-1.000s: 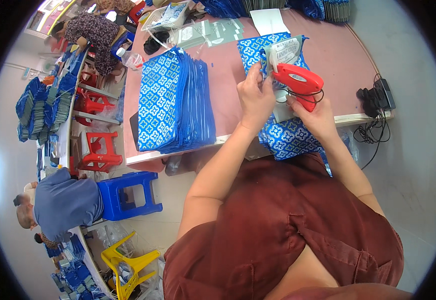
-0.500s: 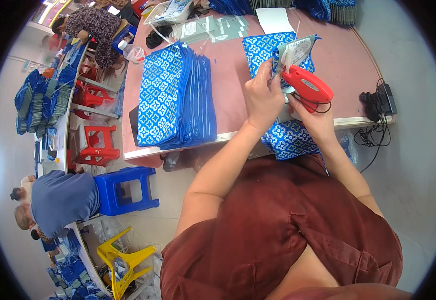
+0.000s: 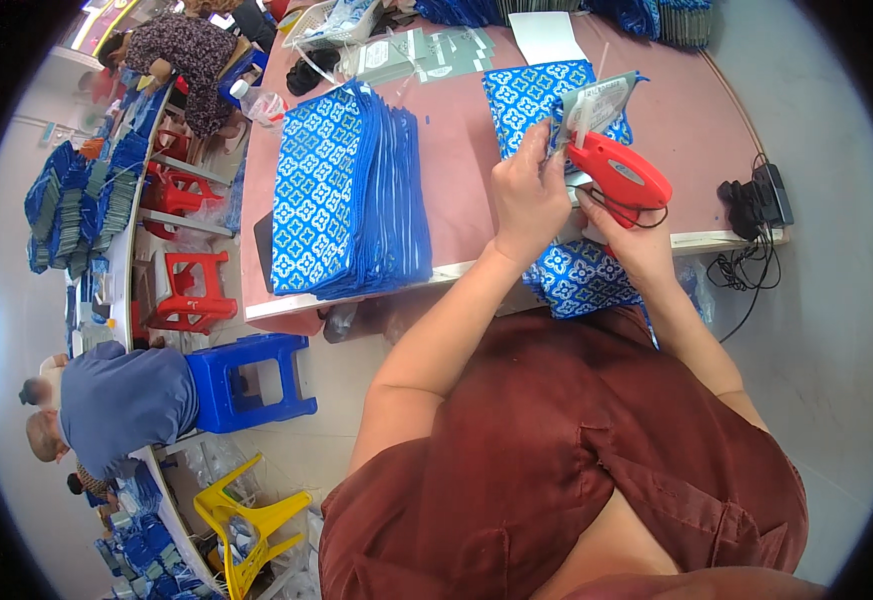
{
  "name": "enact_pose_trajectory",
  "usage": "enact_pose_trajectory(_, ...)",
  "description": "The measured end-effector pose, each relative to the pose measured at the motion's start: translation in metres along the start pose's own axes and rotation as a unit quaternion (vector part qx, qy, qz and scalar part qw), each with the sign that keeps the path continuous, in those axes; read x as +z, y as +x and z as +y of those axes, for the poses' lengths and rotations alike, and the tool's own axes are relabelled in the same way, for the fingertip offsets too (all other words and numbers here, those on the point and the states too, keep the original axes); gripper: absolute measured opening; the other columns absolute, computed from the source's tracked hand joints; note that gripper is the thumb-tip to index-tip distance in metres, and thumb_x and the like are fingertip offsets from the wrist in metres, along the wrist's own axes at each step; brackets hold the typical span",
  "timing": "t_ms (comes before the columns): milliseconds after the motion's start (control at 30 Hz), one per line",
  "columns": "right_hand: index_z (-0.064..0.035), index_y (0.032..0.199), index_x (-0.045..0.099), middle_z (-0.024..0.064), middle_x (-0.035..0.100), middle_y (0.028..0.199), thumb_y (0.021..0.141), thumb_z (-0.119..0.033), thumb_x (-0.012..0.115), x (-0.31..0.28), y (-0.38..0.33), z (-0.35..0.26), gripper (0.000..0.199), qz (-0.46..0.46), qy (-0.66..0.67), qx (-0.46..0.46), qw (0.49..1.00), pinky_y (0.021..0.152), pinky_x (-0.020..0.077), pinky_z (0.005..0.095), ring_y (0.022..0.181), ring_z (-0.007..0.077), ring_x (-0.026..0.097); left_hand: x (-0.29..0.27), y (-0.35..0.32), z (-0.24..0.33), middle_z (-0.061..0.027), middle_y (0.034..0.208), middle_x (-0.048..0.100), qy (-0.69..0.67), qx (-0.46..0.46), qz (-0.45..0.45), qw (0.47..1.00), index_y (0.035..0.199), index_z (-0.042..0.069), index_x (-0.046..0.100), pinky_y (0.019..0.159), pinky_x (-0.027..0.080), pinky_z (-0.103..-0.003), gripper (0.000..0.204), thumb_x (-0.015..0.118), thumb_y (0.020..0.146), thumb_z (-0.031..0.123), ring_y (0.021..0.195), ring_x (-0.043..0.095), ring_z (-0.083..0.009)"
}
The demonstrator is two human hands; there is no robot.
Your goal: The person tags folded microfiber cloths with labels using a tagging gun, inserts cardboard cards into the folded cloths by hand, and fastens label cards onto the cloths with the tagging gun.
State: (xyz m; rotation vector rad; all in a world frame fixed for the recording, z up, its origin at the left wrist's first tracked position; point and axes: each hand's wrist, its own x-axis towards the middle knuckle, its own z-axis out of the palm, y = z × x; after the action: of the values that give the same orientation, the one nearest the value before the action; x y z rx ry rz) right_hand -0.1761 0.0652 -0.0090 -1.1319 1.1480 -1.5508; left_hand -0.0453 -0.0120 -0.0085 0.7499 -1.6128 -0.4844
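Observation:
A red tagging gun (image 3: 624,177) is gripped in my right hand (image 3: 636,240), its nose at a grey card label (image 3: 608,97). My left hand (image 3: 532,192) pinches the label together with the edge of a blue-and-white patterned cloth (image 3: 563,140) just beside the gun's tip. Under both hands, more patterned cloth (image 3: 586,275) hangs over the table's front edge. To the left stands a thick stack of folded blue patterned cloths (image 3: 328,190). Where the gun's needle meets the cloth is hidden by my fingers.
Loose grey cards (image 3: 446,52) and a white basket (image 3: 328,25) lie at the back of the pink table (image 3: 456,215). A black adapter with cables (image 3: 756,205) sits at the right edge. Left are a blue stool (image 3: 251,380), a yellow stool (image 3: 241,520) and seated people.
The tagging gun and label have shifted very slightly. My hands keep nearly the same hold and place, while the whole view has moved a little.

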Motion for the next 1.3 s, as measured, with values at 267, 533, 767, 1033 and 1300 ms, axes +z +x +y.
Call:
enact_pose_trajectory(267, -0.0001, 0.102, 0.064, 0.0021, 0.069, 0.084, 0.086, -0.005, 0.073, -0.003, -0.002, -0.002, 0.020, -0.016, 0.008, 0.000, 1.000, 0.071, 0.0524, 0.0253, 0.077, 0.0091, 0.065, -0.016, 0.007, 0.005, -0.0109, 0.068, 0.058, -0.036, 0.002, -0.080, 0.996, 0.110, -0.006, 0.057, 0.055, 0.043, -0.029, 0.020, 0.061, 0.092, 0.002, 0.060, 0.052, -0.0107)
enact_pose_trajectory(533, 0.0006, 0.102, 0.064, 0.0017, 0.069, 0.083, 0.083, -0.004, 0.075, 0.001, -0.004, -0.001, 0.022, 0.001, -0.041, -0.008, 0.999, 0.072, 0.0532, 0.0242, 0.078, 0.0087, 0.066, -0.020, 0.009, 0.009, -0.0262, 0.090, 0.067, 0.000, -0.018, -0.102, 0.995, 0.112, -0.010, 0.059, 0.065, 0.054, -0.038, 0.026, 0.060, 0.090, 0.002, 0.079, 0.070, -0.0370)
enact_pose_trajectory(767, 0.0015, 0.107, 0.064, 0.0046, 0.071, 0.091, 0.083, -0.004, 0.075, 0.001, -0.012, 0.002, 0.028, 0.022, -0.039, -0.022, 0.999, 0.076, 0.0540, 0.0256, 0.084, 0.0104, 0.067, -0.006, 0.000, 0.007, -0.0133, 0.064, 0.057, 0.001, 0.021, -0.033, 0.999, 0.101, -0.004, 0.058, 0.050, 0.042, -0.030, 0.012, 0.060, 0.090, 0.000, 0.052, 0.055, -0.0150)
enact_pose_trajectory(1033, 0.0017, 0.102, 0.069, 0.0078, 0.074, 0.088, 0.081, -0.008, 0.077, -0.004, -0.014, -0.011, 0.025, 0.032, -0.170, -0.037, 0.984, 0.073, 0.0537, 0.0282, 0.082, 0.0113, 0.069, 0.003, -0.007, 0.009, -0.0160, 0.068, 0.060, 0.020, 0.026, 0.024, 0.999, 0.103, -0.004, 0.058, 0.050, 0.046, -0.034, 0.015, 0.061, 0.088, -0.001, 0.055, 0.065, -0.0232)
enact_pose_trajectory(1300, 0.0042, 0.114, 0.064, 0.0079, 0.070, 0.099, 0.087, 0.002, 0.068, -0.012, -0.032, -0.033, 0.027, 0.010, -0.186, -0.091, 0.978, 0.076, 0.0539, 0.0275, 0.085, 0.0145, 0.068, -0.020, 0.008, -0.006, -0.0094, 0.071, 0.065, 0.074, -0.121, 0.054, 0.988, 0.099, -0.002, 0.059, 0.050, 0.043, -0.031, 0.008, 0.058, 0.092, 0.002, 0.056, 0.061, -0.0124)
